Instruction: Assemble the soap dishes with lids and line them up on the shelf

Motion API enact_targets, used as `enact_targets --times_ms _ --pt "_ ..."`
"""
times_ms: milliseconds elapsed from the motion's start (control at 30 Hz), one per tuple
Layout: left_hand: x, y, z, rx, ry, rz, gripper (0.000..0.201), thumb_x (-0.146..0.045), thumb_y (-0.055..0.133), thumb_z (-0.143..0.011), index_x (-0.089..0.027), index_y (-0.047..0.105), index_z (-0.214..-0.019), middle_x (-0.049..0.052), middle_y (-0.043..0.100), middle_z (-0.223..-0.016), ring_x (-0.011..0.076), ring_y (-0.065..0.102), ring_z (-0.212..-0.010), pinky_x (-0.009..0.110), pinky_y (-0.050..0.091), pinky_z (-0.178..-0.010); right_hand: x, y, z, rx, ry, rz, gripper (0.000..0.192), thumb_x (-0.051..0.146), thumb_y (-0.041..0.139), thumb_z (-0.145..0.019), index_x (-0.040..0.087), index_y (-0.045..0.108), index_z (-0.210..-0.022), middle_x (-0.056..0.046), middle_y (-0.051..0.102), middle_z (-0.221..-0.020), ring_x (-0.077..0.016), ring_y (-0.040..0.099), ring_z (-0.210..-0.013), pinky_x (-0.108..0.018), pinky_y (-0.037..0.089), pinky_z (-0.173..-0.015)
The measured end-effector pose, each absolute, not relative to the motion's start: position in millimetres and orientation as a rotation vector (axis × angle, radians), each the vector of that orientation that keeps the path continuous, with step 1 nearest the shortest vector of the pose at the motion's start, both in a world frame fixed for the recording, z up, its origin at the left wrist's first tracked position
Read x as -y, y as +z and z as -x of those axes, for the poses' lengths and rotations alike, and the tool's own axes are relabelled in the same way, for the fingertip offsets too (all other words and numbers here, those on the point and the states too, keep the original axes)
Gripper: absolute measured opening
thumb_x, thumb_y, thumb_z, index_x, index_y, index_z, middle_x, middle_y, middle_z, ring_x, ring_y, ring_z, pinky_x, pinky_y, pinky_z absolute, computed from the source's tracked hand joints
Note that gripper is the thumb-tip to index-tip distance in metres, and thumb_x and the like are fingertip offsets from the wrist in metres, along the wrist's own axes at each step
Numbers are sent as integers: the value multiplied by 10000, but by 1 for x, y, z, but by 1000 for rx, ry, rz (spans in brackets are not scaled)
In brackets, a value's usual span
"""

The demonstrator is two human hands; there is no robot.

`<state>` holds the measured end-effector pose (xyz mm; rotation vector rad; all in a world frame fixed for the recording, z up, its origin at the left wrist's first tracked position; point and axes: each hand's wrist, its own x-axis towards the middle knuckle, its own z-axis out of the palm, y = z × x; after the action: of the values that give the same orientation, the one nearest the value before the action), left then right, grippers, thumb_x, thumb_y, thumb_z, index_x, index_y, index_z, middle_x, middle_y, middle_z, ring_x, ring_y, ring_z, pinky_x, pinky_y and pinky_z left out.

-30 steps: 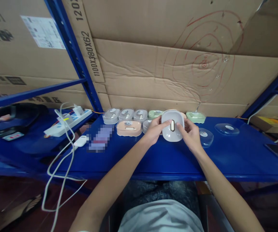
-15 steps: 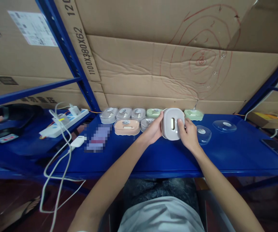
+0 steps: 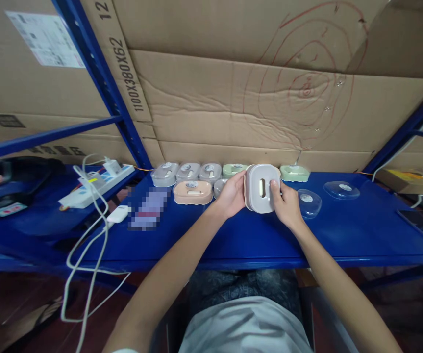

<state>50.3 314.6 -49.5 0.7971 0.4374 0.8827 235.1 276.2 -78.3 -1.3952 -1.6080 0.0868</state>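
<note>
In front of me, a grey plastic soap box with rounded corners is held up above the blue table, its slotted face tilted towards me. A pale piece shows in the slot. My left hand supports its left edge, with some fingertips hidden behind it. My right hand grips the right side, thumb pressed on the face beside the slot. Behind and left stand several grey soap boxes with clear lids, a peach soap box and a green soap box. Another green soap box sits at the back right.
Two loose clear lids lie on the blue table to the right. At left are a power strip, a white charger with cables, and a blurred phone-like item. A cardboard sheet stands behind.
The soap box stays nearly in place between both hands. My left hand's fingers have shifted slightly down and left along its edge. The view has tilted very slightly.
</note>
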Motion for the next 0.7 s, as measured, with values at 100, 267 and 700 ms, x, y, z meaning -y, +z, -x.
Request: enact_targets --times_ms 100,267,700 --pt "-316 -50 -50 -422 886 -777 499 -458 494 -1113 -211 653 -1516 119 802 -1281 307 743 -1214 451 536 -1123 -276 -80 -236 1609 92 1403 685 734 318 -1089 203 617 -778 -67 670 -691 -211 621 -686 -318 387 -658" --pt "-317 -52 -51 -481 934 -755 482 -444 498 -1121 -200 668 -1501 119 805 -1281 302 742 -1226 429 540 -1119 -279 -80 -242 1570 133 1376 679 763 336 -1068 225 529 -701 -44 621 -640 -187 577 -642 -309 359 -628" --pt "-318 -59 -55 -441 934 -793 488 -497 477 -1126 -210 710 -1445 119 797 -1302 316 728 -1256 441 532 -1126 -276 -80 -235 1605 57 1420 646 696 323 -1097 215 621 -785 -73 668 -683 -211 614 -661 -314 368 -649"
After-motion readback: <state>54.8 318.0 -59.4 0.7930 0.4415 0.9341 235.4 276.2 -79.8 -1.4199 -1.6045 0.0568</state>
